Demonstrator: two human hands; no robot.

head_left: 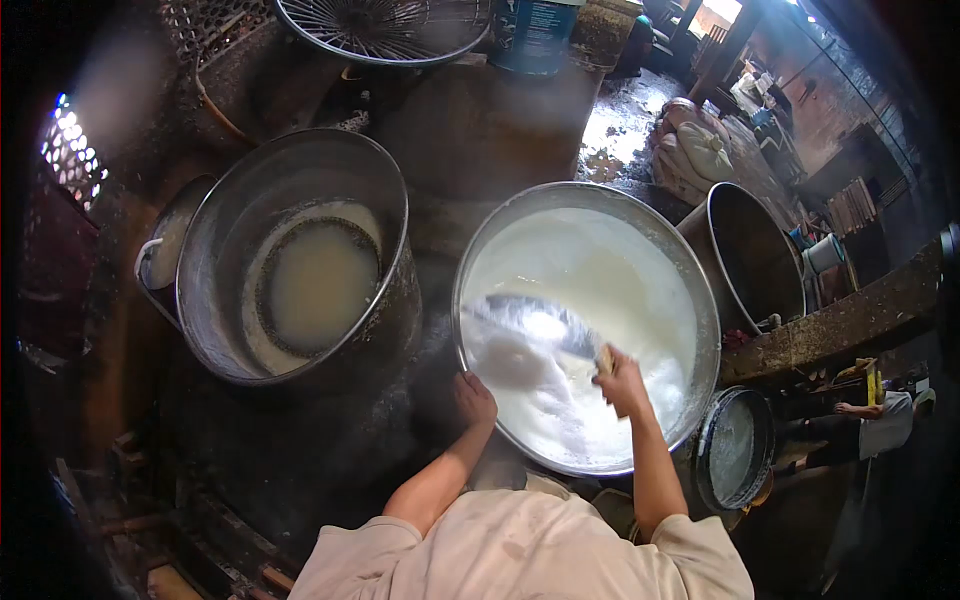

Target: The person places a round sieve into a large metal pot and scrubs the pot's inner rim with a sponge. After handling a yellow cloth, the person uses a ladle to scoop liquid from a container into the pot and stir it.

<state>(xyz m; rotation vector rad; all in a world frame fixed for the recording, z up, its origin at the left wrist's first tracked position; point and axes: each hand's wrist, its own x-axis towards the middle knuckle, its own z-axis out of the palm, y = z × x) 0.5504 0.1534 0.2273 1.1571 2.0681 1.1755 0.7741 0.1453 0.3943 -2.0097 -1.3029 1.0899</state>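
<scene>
A large round metal pot (708,400) full of white, partly foamy liquid stands right in front of me. My right hand (622,382) is closed round the handle of a wide, shiny metal tool (545,325), which lies at the surface of the liquid, slightly blurred. On the pot's near left rim rests my left hand (475,400), its fingers against the outside edge and rim; whether they grip it is hard to make out.
To the left stands a deep metal pot (405,300) with cloudy liquid low inside. An empty-looking metal pot (755,255) tilts at the right, above a smaller round container (735,445). A blue bucket (533,38) is at the back. Another person (885,425) stands far right.
</scene>
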